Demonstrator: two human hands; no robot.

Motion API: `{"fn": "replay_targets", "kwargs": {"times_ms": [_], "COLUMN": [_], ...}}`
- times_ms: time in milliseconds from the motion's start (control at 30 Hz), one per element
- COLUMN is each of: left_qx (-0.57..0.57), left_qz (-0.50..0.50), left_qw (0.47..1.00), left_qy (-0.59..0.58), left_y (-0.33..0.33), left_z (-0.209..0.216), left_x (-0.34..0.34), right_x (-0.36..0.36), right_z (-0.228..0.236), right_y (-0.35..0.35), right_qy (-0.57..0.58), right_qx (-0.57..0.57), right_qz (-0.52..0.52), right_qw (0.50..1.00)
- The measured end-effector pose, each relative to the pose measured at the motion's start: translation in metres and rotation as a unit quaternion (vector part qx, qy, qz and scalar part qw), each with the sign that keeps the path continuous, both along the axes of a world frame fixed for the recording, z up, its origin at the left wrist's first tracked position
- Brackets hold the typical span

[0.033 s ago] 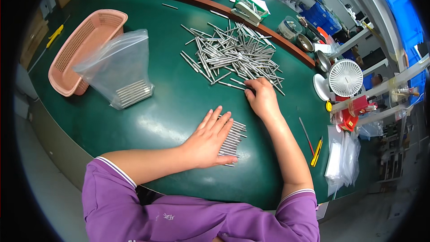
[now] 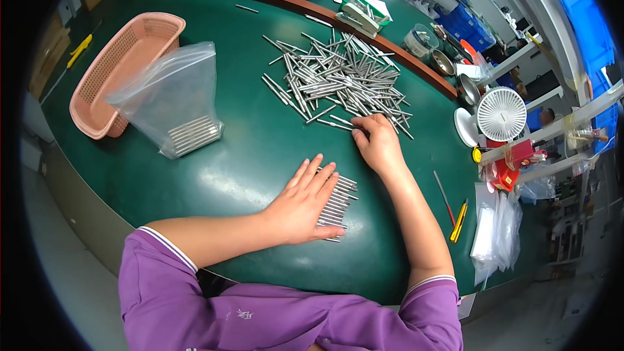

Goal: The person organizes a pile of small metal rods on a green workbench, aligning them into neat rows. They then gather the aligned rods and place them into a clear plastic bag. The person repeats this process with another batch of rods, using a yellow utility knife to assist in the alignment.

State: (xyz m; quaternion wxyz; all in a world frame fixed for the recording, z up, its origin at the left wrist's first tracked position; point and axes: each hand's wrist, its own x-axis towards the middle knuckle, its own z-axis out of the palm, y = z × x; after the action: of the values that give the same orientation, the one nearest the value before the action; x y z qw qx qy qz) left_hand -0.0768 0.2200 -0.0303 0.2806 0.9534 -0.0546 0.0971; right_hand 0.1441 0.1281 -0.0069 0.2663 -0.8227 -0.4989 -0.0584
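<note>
My left hand (image 2: 301, 203) lies flat, fingers outstretched, over a row of slim metal rods (image 2: 340, 203) laid side by side on the green table. Their right ends show past the fingers; the left ends are hidden under the palm. At the near right edge of a loose pile of similar rods (image 2: 344, 78), my right hand (image 2: 379, 145) is closed, with thumb and forefinger pinching the right end of a metal rod (image 2: 339, 125). Another rod lies close along it, and I cannot tell whether the fingers hold both.
On the left, a clear zip bag (image 2: 175, 97) with a row of rods inside leans against a pink basket (image 2: 97, 114). A yellow cutter knife (image 2: 459, 221) and plastic bags (image 2: 499, 234) lie at right, below a white fan (image 2: 501, 113). A brown strip (image 2: 403, 58) borders the far side.
My right hand has shifted slightly to the left, and the rods at its fingertips have moved a little with it. The left hand stays where it was.
</note>
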Motion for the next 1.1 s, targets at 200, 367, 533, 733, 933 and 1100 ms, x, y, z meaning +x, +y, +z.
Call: {"fn": "replay_targets", "kwargs": {"times_ms": [200, 367, 533, 733, 933, 1100], "left_qx": [-0.020, -0.038, 0.005, -0.021, -0.042, -0.181], "left_qz": [0.007, 0.068, 0.027, 0.075, 0.089, 0.115], "left_qw": [1.000, 0.996, 1.000, 0.996, 0.995, 0.975], "left_qy": [-0.014, -0.037, 0.003, -0.040, -0.006, -0.059], "left_y": [0.001, 0.000, 0.000, 0.000, 0.002, 0.009], "left_z": [0.003, 0.002, -0.001, 0.004, 0.001, -0.002], "left_x": [-0.001, 0.000, 0.003, 0.001, 0.006, 0.009], "right_x": [-0.029, -0.041, -0.020, -0.033, -0.014, 0.018], "right_z": [0.008, 0.027, 0.012, 0.012, 0.012, -0.005], "right_y": [0.007, -0.006, 0.029, 0.010, -0.012, 0.000], "right_qy": [0.017, 0.202, -0.048, 0.042, 0.017, -0.065], "right_qx": [-0.032, -0.081, 0.008, -0.064, 0.006, -0.002], "right_qz": [0.002, 0.115, 0.063, 0.090, -0.005, -0.049], "right_qw": [0.999, 0.969, 0.997, 0.993, 1.000, 0.997]}}
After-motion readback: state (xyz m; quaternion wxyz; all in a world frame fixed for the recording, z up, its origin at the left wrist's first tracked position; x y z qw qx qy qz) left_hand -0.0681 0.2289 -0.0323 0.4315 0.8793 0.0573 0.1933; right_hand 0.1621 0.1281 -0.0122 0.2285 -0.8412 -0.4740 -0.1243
